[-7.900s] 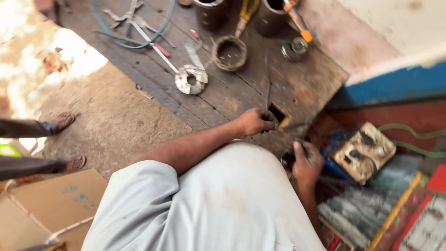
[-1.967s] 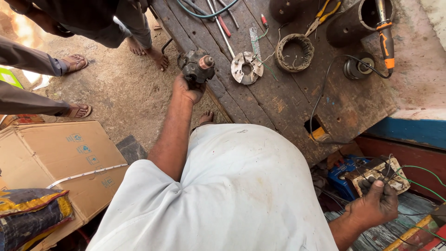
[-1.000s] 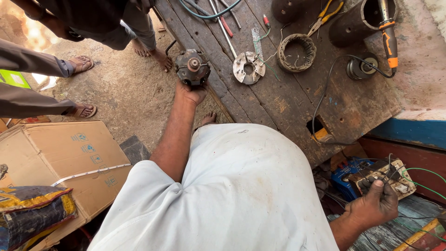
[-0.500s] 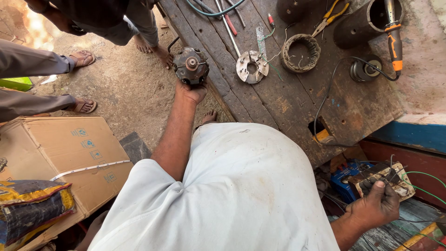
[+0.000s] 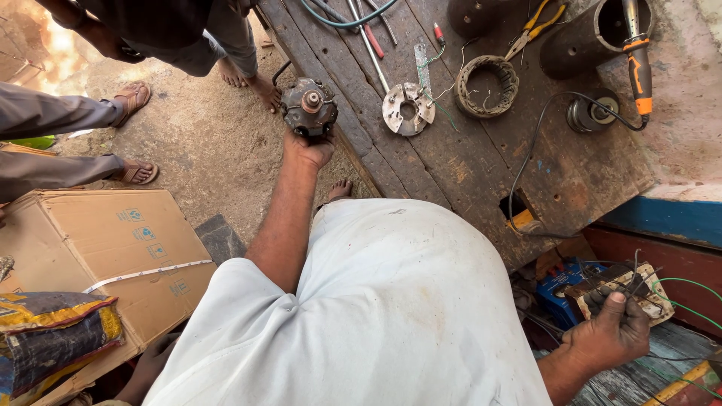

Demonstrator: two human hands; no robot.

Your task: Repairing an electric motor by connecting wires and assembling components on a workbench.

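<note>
My left hand (image 5: 308, 150) reaches forward and grips a dirty round electric motor (image 5: 309, 107) from below, its shaft pointing up. The motor hangs just off the left edge of the wooden workbench (image 5: 481, 173), over the dirt ground. My right hand (image 5: 611, 331) is low at my right side, closed on a cream-coloured box-shaped device (image 5: 628, 289) with thin wires coming off it. My white shirt fills the middle of the view and hides my lap.
On the bench lie a metal end plate (image 5: 408, 109), a wire coil ring (image 5: 489, 86), yellow pliers (image 5: 538, 26), an orange-handled tool (image 5: 639, 64) and dark cylinders. Other people's feet (image 5: 135, 171) stand on the dirt at left. A cardboard box (image 5: 98, 252) and sack (image 5: 53, 338) sit near left.
My left hand moved from the hole in the bench to the motor and lifted it off the bench edge, turning it shaft-up. My right hand took hold of the cream device.
</note>
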